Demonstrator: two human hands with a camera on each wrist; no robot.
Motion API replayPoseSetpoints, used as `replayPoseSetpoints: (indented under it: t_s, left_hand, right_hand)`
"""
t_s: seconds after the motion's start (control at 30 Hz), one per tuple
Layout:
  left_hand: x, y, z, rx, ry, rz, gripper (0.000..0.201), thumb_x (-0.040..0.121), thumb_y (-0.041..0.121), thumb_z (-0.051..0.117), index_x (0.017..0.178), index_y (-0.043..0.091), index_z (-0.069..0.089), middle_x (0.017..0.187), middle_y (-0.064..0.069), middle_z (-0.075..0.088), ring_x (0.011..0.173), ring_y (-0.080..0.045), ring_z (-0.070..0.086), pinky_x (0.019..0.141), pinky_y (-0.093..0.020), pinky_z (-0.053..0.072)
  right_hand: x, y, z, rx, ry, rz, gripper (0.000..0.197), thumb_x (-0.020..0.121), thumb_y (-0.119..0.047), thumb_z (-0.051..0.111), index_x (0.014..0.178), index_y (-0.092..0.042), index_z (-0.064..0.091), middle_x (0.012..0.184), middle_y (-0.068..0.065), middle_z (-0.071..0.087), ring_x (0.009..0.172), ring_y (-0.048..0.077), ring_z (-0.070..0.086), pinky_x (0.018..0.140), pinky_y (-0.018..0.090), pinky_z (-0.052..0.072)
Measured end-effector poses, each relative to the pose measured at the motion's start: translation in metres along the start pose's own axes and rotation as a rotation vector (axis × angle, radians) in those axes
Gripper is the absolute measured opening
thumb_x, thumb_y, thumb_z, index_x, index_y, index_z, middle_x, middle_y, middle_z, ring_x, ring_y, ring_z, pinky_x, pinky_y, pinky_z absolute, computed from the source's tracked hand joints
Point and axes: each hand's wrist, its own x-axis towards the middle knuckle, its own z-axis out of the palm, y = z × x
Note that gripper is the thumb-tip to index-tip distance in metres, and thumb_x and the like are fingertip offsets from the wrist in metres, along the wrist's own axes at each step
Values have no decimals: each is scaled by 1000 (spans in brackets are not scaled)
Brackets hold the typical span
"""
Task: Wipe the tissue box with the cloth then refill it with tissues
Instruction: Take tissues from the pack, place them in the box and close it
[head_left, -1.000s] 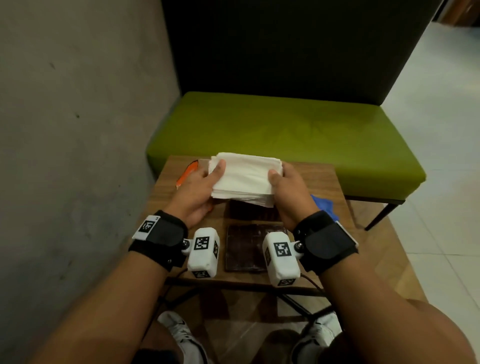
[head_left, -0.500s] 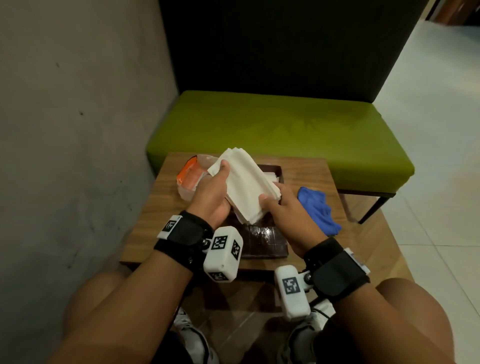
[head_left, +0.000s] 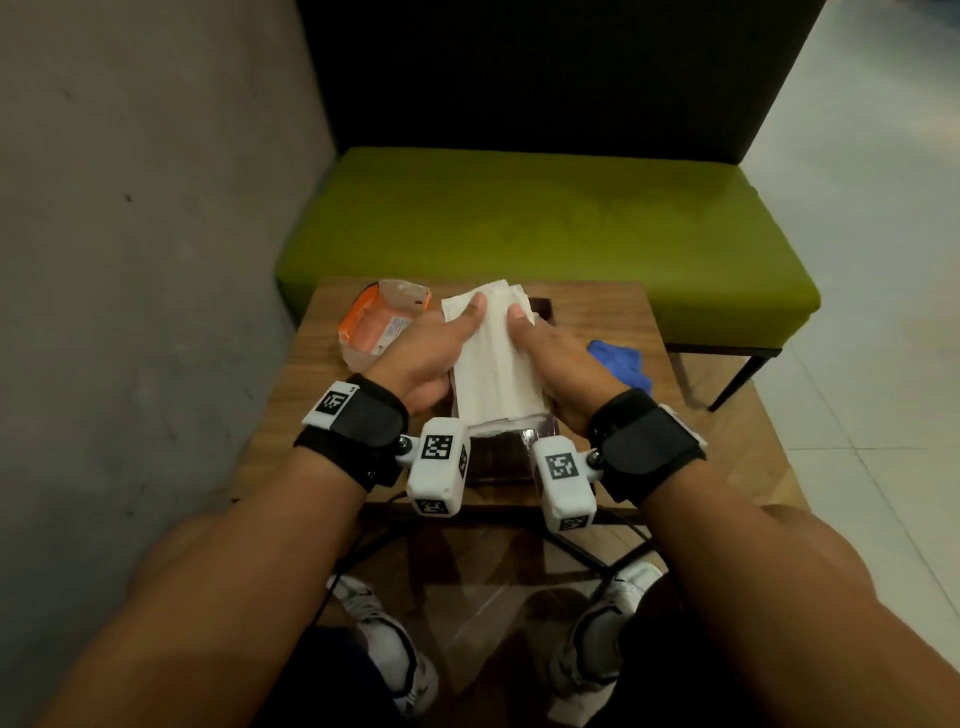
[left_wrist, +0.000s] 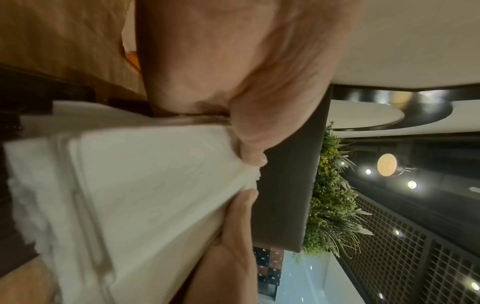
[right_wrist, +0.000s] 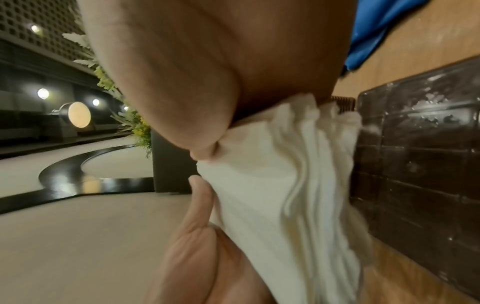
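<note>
On the small wooden table (head_left: 322, 364) in front of me, both hands clamp one white stack of tissues (head_left: 493, 358), holding it lengthwise over the dark brown tissue box (head_left: 493, 457). My left hand (head_left: 423, 353) grips the stack's left edge, thumb laid on top; my right hand (head_left: 558, 364) grips the right edge the same way. I see from the head view that the box sits near the table's front edge, between my two wrist cameras, mostly hidden under the tissues, and I cannot tell from it whether the stack touches the box. An orange tissue packet (head_left: 376, 325) lies to the left, and the blue cloth (head_left: 621, 361) lies crumpled to the right, near my right hand. My left wrist view adds what the head view hides: the thumb above and a finger below pinching the stack's layered edge (left_wrist: 155, 195). My right wrist view shows the tissues (right_wrist: 285, 195) creased and bunched where the thumb and fingers squeeze them, the glossy tiled surface of the box (right_wrist: 420, 148) beside them, and a corner of the cloth (right_wrist: 376, 26) on the wood. A green bench (head_left: 545, 234) stands beyond the table.
</note>
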Motion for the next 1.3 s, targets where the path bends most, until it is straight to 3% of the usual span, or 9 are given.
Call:
replayPoseSetpoints:
  t_s: [0.23,0.37,0.43,0.6,0.73,0.87,0.97,1.13,1.3]
  left_hand:
    - [-3,-8,-2,-53,11,-98,41,110,35,58,138,6,67,130,-14,77,114,-25,77,89,-41,63]
    - [0,-11,2,26,54,-82,33,111,37,59,122,7,70,117,-12,81,102,-25,78,90,-41,63]
    - [-2,-9,5,90,49,-80,33,111,43,56,110,14,72,101,-5,84,93,-22,80,85,-39,64]
    - [0,-9,1,120,66,-53,30,114,36,51,120,13,69,116,-9,80,104,-26,78,98,-47,62]
    - [3,-14,-4,46,80,-12,37,112,31,58,140,7,63,121,-12,79,107,-29,79,90,-47,65]
    - [3,-16,-16,3,-26,-148,47,99,40,73,133,7,70,124,-13,80,116,-28,77,99,-47,61]
    - [0,-19,-30,156,-101,-256,64,78,42,86,132,10,72,129,-12,79,118,-26,75,86,-42,61]
    - [6,-23,-32,-151,77,-145,41,98,17,78,136,6,69,125,-15,80,112,-26,78,75,-38,68]
    - [9,-24,-26,-155,147,13,17,106,23,69,120,13,71,122,-14,80,109,-31,79,89,-46,66]
  right_hand:
    - [-2,7,11,7,194,-90,45,111,-49,44,132,-11,53,129,17,68,116,31,68,105,57,56]
    - [4,20,11,-52,152,-31,96,76,-97,46,137,-24,57,128,3,74,117,28,73,103,55,59]
    - [13,32,7,-114,106,-45,105,68,-105,45,145,-34,52,134,-5,71,121,23,71,107,54,55]
    - [-6,16,12,2,151,-69,66,88,-65,61,134,-18,52,129,9,72,116,31,73,102,59,58]
    - [-9,15,12,98,142,-59,46,104,-38,66,136,-9,49,131,17,70,116,35,73,101,60,59]
    - [-6,9,5,241,227,-71,28,109,-23,60,128,-7,46,128,19,69,108,32,73,95,52,63]
    - [-1,11,5,282,303,-89,37,109,-23,61,133,-1,44,134,20,65,122,35,70,102,58,59]
    - [-6,19,3,366,189,-93,34,103,-3,65,134,1,52,131,18,71,117,33,74,93,48,65]
    - [-11,27,0,250,37,-70,56,94,6,70,144,-6,48,138,17,68,120,34,72,91,47,66]
